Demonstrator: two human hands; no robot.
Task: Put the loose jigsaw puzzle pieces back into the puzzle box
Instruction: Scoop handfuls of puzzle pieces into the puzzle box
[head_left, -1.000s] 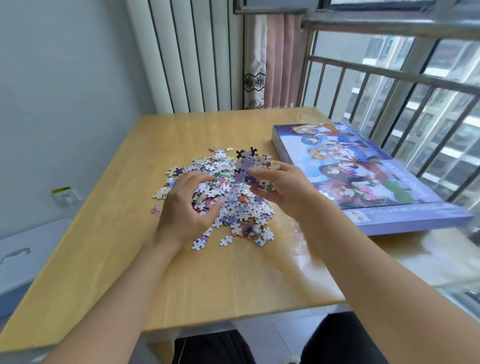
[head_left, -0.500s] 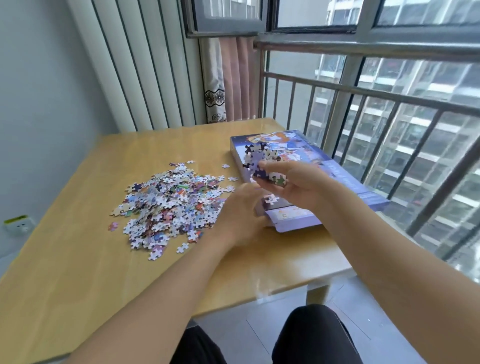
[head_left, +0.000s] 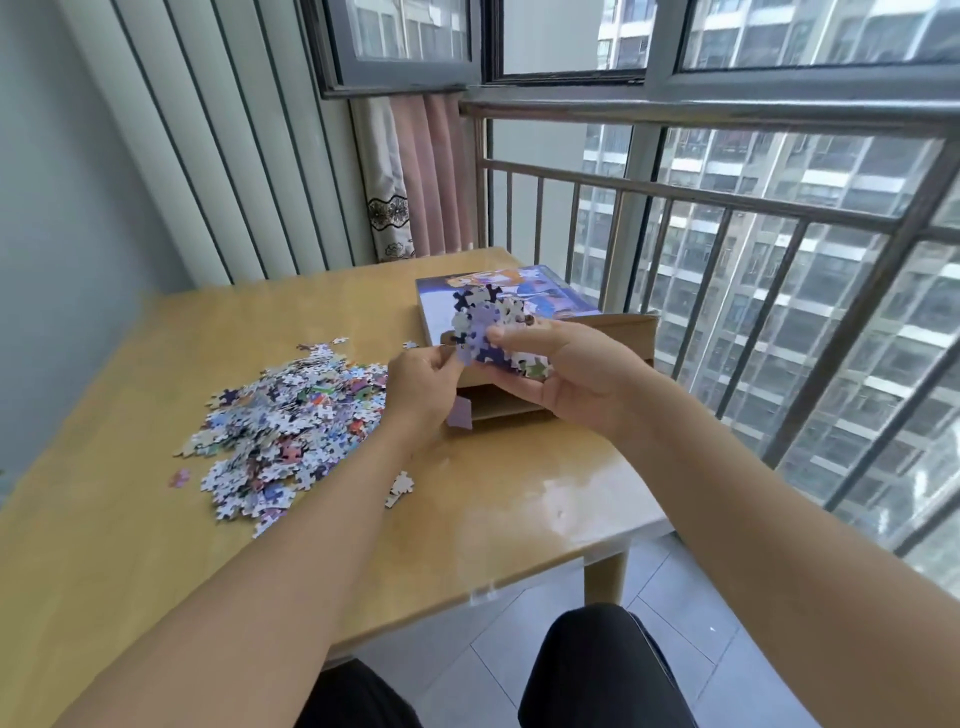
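Observation:
A heap of loose jigsaw pieces (head_left: 291, 421) lies on the left half of the wooden table (head_left: 493, 519). The puzzle box (head_left: 540, 296), blue with a cartoon picture on its lid, sits at the table's far right. Its near end is raised and shows brown cardboard (head_left: 597, 338) underneath. My left hand (head_left: 421, 384) grips the raised near edge at the left corner. Just above that opening, my right hand (head_left: 576, 379) holds a clump of joined pieces (head_left: 485, 325).
A few stray pieces lie apart from the heap, one at its left (head_left: 179, 478) and some near my left forearm (head_left: 400, 488). A metal window railing (head_left: 727, 208) stands close behind and beside the box. The table's right edge is just past the box.
Both hands left the heap and went right to the box. My right hand carried the clump of pieces along, and my left hand has lifted the box's near end.

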